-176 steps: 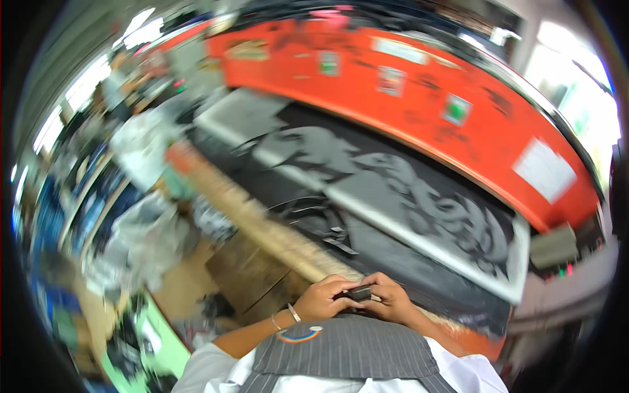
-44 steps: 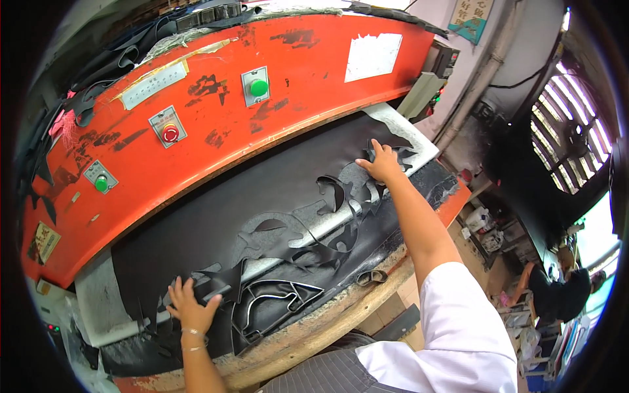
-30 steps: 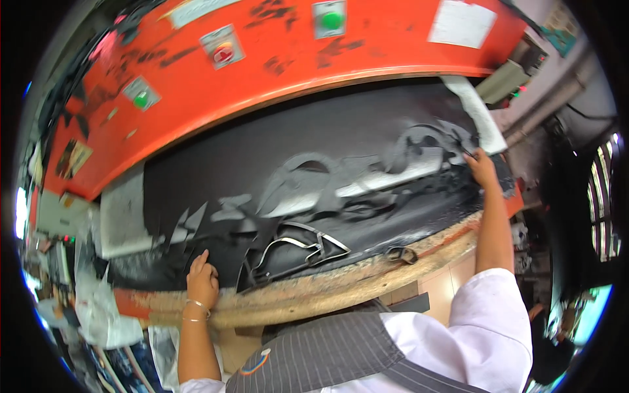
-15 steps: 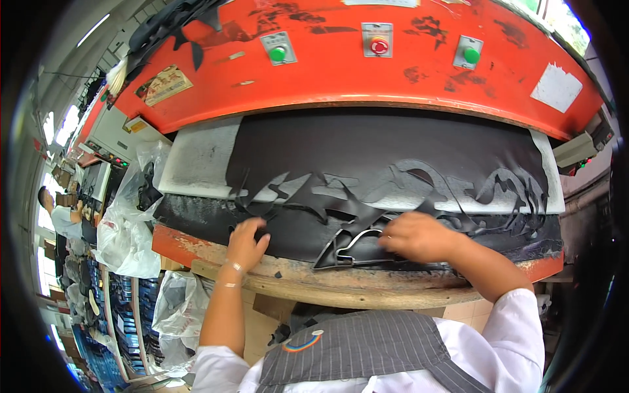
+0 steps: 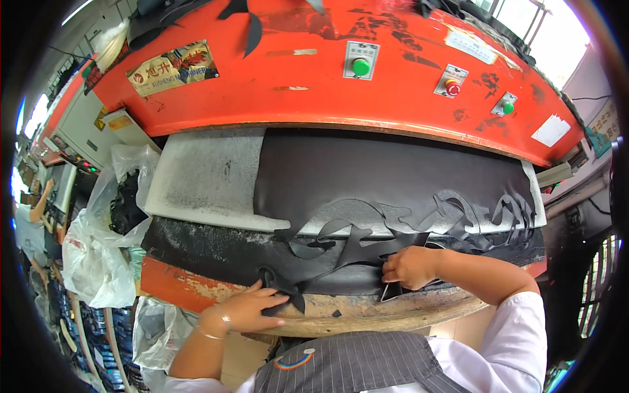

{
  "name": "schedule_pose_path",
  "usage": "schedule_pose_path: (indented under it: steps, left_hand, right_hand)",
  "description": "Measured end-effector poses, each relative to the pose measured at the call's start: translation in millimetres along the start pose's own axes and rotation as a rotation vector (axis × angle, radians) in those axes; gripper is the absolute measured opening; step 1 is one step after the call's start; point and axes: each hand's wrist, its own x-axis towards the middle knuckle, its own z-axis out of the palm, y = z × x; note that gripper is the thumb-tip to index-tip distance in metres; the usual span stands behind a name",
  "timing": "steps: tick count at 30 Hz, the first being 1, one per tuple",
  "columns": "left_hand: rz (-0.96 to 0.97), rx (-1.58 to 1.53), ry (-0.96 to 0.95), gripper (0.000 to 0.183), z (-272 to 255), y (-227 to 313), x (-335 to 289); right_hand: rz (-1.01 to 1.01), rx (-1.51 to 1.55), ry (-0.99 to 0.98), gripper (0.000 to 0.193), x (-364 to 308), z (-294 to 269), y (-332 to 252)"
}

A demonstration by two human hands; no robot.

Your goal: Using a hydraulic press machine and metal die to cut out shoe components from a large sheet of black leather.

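A dark leather-like sheet point(image 5: 393, 167) lies across the press bed, its near side cut into curved, ragged strips point(image 5: 373, 245). Toward the front edge, my right hand point(image 5: 411, 267) is closed on a metal cutting die point(image 5: 391, 292); only bits of the die's thin, bright rim show around my fingers. On the left, my left hand point(image 5: 244, 311) rests at the front edge, fingers spread over a small black cut piece point(image 5: 285, 295) and thumb apart from them. The strip beside my right hand partly covers the die.
Above the bed stands the machine's red front beam point(image 5: 275, 92), with green buttons point(image 5: 361, 66) and a red stop button point(image 5: 452, 87). A pale board point(image 5: 203, 177) lies under the sheet. Clear plastic bags point(image 5: 98, 255) stand at the left. Another person point(image 5: 33, 223) works at the far left.
My left hand has come nearer the front edge, onto a black piece. My right hand now covers most of the die, which was more exposed before. The whole view has turned leftward.
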Motion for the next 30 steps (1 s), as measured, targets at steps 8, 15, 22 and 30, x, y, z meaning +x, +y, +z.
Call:
schedule_pose_path:
  steps: [8, 15, 22, 30]
  left_hand:
    - [0.321, 0.031, 0.635, 0.041, -98, -43, 90]
    - [0.071, 0.432, 0.731, 0.059, -121, -78, 192]
    - [-0.014, 0.439, 0.797, 0.061, -116, -118, 167]
    - [0.053, 0.390, 0.935, 0.058, -104, -119, 162]
  right_hand:
    - [0.167, -0.172, -0.319, 0.030, 34, -19, -21]
    - [-0.031, -0.373, -0.204, 0.013, 38, -11, -16]
    - [0.018, -0.198, 0.325, 0.019, 46, -103, -55]
    - [0.841, 0.375, 1.018, 0.045, 49, -147, -14]
